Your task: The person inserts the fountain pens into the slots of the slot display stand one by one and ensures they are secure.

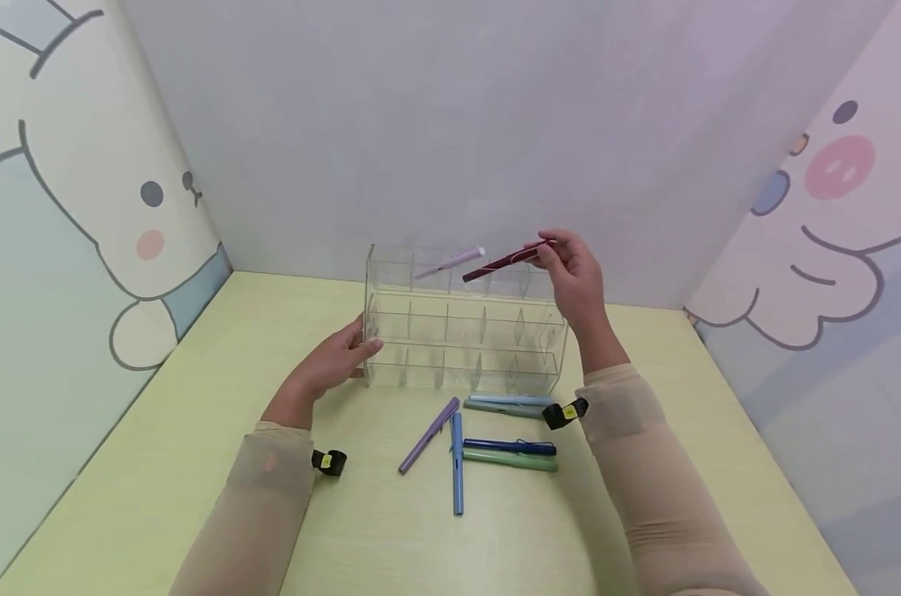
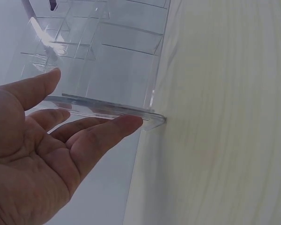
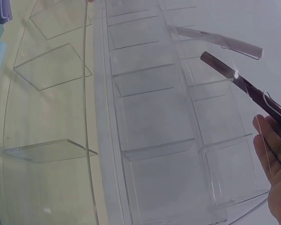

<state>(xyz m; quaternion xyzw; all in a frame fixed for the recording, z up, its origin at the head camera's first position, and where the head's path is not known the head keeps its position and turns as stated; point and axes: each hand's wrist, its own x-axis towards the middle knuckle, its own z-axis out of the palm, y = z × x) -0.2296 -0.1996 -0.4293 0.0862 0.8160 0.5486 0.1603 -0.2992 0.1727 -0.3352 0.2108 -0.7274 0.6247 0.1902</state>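
Observation:
A clear acrylic pen rack (image 1: 465, 331) with stepped rows of compartments stands on the table. My left hand (image 1: 339, 360) grips its left side panel, thumb at the front edge and fingers on the outer face, as the left wrist view shows. Above the top row my right hand (image 1: 575, 277) pinches a dark red pen (image 1: 504, 263) near one end, its other end slanting down to the left. A pale lilac pen (image 1: 450, 262) leans in the top row, to the left of the dark red one; both show in the right wrist view.
Before the rack lie several pens: a purple pen (image 1: 428, 436), a blue pen (image 1: 458, 463), a navy pen (image 1: 510, 447), a green pen (image 1: 510, 460), a light blue pen (image 1: 510, 400) and a grey-green pen (image 1: 504, 408). A plain wall (image 1: 450, 124) rises behind the rack.

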